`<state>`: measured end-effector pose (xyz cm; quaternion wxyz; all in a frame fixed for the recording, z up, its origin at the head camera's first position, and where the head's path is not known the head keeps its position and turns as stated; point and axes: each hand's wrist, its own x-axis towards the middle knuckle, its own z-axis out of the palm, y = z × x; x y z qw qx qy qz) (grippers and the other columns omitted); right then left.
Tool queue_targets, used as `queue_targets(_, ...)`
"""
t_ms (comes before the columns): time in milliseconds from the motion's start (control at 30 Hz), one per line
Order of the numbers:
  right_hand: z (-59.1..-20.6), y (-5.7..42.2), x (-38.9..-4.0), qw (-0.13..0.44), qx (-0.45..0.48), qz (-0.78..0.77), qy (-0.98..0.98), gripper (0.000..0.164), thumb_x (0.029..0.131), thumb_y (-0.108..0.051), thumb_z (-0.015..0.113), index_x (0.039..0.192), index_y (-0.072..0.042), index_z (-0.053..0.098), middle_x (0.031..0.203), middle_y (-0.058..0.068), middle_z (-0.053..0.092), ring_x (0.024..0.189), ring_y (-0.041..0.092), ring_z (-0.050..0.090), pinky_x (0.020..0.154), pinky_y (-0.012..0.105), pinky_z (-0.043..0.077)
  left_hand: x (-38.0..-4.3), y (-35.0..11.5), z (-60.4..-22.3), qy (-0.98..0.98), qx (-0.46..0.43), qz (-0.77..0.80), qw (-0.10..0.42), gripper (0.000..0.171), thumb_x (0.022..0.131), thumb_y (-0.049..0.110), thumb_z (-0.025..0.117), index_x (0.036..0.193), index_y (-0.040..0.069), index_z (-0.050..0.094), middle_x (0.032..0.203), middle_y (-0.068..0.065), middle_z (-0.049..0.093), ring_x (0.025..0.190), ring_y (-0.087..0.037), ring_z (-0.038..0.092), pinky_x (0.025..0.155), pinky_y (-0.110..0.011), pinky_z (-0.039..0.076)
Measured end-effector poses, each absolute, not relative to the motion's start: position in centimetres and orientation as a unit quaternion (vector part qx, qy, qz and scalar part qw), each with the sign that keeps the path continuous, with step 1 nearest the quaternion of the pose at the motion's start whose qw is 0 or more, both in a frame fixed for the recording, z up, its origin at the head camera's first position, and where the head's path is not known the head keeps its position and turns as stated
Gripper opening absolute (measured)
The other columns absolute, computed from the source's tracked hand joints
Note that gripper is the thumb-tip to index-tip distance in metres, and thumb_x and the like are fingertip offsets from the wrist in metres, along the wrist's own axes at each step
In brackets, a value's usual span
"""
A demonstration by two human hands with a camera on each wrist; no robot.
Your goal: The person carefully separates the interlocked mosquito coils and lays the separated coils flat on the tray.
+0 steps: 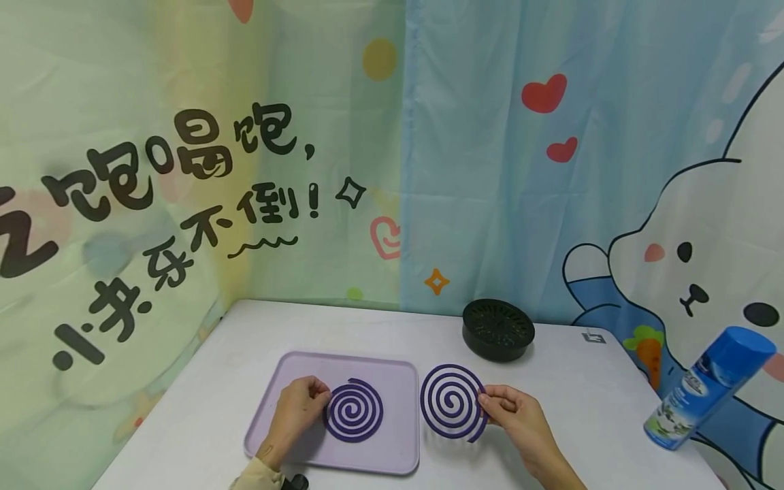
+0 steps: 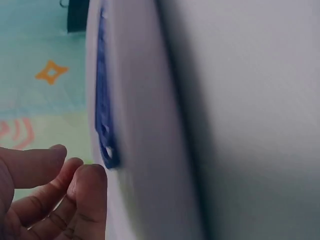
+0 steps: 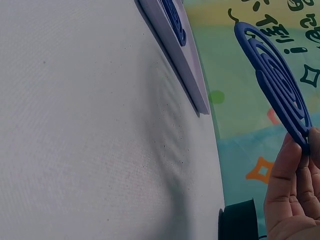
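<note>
My right hand (image 1: 519, 423) pinches a purple mosquito coil (image 1: 451, 401) by its right edge, thumb against fingers. In the right wrist view this coil (image 3: 280, 82) is raised above the table, and its shadow falls on the white surface. A second purple mosquito coil (image 1: 352, 410) lies in the lilac tray (image 1: 401, 381). My left hand (image 1: 299, 410) hovers at that coil's left edge over the tray. Seen from the left wrist, the thumb and loosely bent fingers (image 2: 90, 187) have a gap between them and hold nothing, just short of the coil (image 2: 104, 100).
A round black container with a slotted top (image 1: 497, 330) stands at the back of the white table (image 1: 355, 323). A blue spray can (image 1: 704, 391) stands at the right edge. Printed curtains (image 1: 465, 170) hang behind and to the left of the table.
</note>
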<state>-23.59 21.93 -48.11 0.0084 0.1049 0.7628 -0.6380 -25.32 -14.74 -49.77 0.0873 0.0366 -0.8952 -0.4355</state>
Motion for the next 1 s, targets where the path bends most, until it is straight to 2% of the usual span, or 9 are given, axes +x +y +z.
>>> queue_targets(100, -48.1, 21.9, -23.6, 0.006, 0.107, -0.642, 0.759, 0.026, 0.097, -0.007, 0.068, 0.117, 0.008, 0.064, 0.093, 0.004, 0.073, 0.083, 0.012, 0.068, 0.073, 0.024, 0.06, -25.0, -14.0, -49.0, -0.904, -0.01, -0.417, 0.096, 0.003, 0.085, 0.01, 0.074, 0.085, 0.008, 0.073, 0.074, 0.002, 0.068, 0.066, -0.009, 0.056, 0.062, -0.028, 0.047)
queue_targets(233, -48.2, 21.7, -23.5, 0.005, 0.101, -0.652, 0.751, 0.027, 0.096, -0.008, 0.069, 0.117, 0.009, 0.064, 0.093, 0.005, 0.074, 0.081, 0.012, 0.068, 0.072, 0.024, 0.06, -24.4, -12.8, -48.3, -0.907, -0.108, -0.399, 0.081, 0.009, 0.089, 0.011, 0.073, 0.096, 0.005, 0.075, 0.087, -0.003, 0.074, 0.076, -0.012, 0.062, 0.068, -0.03, 0.052)
queue_targets(367, -48.4, 21.5, -23.5, 0.006, 0.104, -0.656, 0.748, 0.029, 0.095, -0.009, 0.07, 0.117, 0.009, 0.064, 0.093, 0.005, 0.074, 0.081, 0.012, 0.068, 0.071, 0.024, 0.06, -23.7, -11.6, -48.1, -0.909, -0.202, -0.361, 0.049, 0.021, 0.09, 0.013, 0.072, 0.11, 0.004, 0.074, 0.106, -0.01, 0.076, 0.096, -0.024, 0.07, 0.084, -0.039, 0.058)
queue_targets(500, -48.4, 21.4, -23.4, 0.008, 0.111, -0.654, 0.748, 0.029, 0.095, -0.01, 0.071, 0.117, 0.009, 0.064, 0.093, 0.005, 0.074, 0.082, 0.012, 0.068, 0.071, 0.025, 0.06, -23.0, -10.9, -48.2, -0.916, -0.255, -0.31, 0.018, 0.039, 0.091, 0.018, 0.074, 0.125, 0.002, 0.067, 0.126, -0.017, 0.07, 0.119, -0.036, 0.065, 0.102, -0.053, 0.052)
queue_targets(667, -48.5, 21.2, -23.3, 0.011, 0.119, -0.653, 0.747, 0.028, 0.095, -0.009, 0.071, 0.116, 0.008, 0.065, 0.093, 0.005, 0.074, 0.084, 0.014, 0.068, 0.071, 0.025, 0.06, -22.4, -10.6, -48.6, -0.922, -0.286, -0.262, -0.016, 0.047, 0.095, 0.022, 0.069, 0.132, -0.004, 0.06, 0.137, -0.025, 0.06, 0.128, -0.041, 0.058, 0.109, -0.054, 0.046)
queue_targets(1000, -48.9, 20.6, -23.4, 0.019, 0.118, -0.655, 0.746, 0.029, 0.094, -0.013, 0.073, 0.115, 0.007, 0.066, 0.093, 0.005, 0.074, 0.084, 0.015, 0.067, 0.071, 0.025, 0.06, -22.3, -11.3, -49.3, -0.931, -0.256, -0.255, -0.041, 0.046, 0.097, 0.028, 0.067, 0.132, -0.002, 0.063, 0.142, -0.024, 0.056, 0.131, -0.043, 0.055, 0.109, -0.057, 0.044)
